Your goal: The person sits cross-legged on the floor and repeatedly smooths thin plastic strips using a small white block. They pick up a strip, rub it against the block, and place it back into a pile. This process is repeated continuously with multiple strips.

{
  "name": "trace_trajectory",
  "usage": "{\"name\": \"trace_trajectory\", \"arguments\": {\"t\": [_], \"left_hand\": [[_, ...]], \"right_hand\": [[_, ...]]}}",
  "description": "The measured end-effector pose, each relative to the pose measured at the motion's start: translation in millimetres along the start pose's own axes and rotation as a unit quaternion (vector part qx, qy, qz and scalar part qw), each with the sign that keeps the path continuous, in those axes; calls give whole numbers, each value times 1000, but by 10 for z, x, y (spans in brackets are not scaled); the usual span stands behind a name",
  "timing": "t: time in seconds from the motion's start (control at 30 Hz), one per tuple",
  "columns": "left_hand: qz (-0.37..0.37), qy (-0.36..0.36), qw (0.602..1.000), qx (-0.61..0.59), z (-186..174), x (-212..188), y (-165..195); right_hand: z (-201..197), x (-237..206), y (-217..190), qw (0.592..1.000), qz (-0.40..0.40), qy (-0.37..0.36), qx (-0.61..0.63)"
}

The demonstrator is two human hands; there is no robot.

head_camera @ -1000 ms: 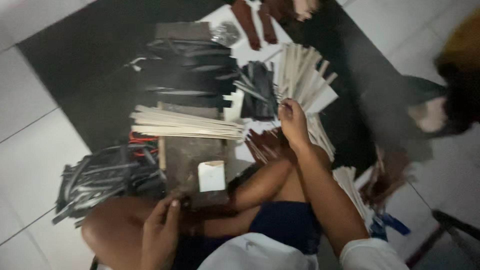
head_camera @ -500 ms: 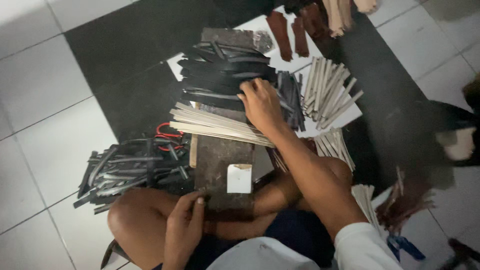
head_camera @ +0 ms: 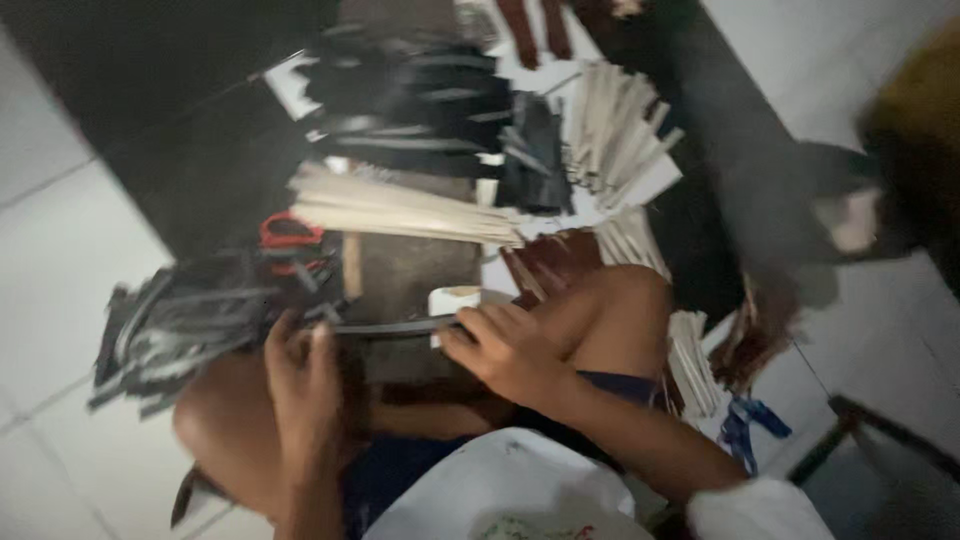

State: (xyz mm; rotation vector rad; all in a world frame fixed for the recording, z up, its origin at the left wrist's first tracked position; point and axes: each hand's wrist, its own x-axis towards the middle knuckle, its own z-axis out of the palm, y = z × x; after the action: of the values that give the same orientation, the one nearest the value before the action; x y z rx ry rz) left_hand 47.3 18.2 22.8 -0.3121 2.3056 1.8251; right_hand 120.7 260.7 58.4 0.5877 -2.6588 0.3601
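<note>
The person is sitting on the tiled floor [head_camera: 60,230], and both hands are closing on one thin black strip [head_camera: 395,326] that is lying flat across a dark wooden board [head_camera: 410,275] in front of the knees. The left hand [head_camera: 300,365] is pinching the strip's left end, its grip nearly closed around it; the right hand [head_camera: 505,350] is pressing fingers over the right end, the grip curled tight, just beside a small white block [head_camera: 452,299]. A sheaf of pale strips [head_camera: 400,210] is resting across the board's far side. A heap of black strips [head_camera: 170,325] is lying left of the left hand, with red-handled scissors [head_camera: 288,232] near it. More pale strips [head_camera: 620,135] are fanning out beyond. The picture is blurred.
</note>
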Motion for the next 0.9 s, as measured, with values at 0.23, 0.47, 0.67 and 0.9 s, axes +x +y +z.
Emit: {"name": "trace_trajectory", "arguments": {"t": [0.23,0.47,0.67,0.9], "left_hand": [[-1,-48,994,-100,-122,192,-280],[41,-66,987,-143,-185,172,-461],[-38,-79,985,-151,-327,186,-394],[47,-48,997,-29,-167,283,-179]], "right_hand": [[102,559,87,991,104,-21,77],[617,1356,391,993,114,-13,-16],[738,1566,464,974,204,-97,8],[793,1615,651,980,153,-75,101]]}}
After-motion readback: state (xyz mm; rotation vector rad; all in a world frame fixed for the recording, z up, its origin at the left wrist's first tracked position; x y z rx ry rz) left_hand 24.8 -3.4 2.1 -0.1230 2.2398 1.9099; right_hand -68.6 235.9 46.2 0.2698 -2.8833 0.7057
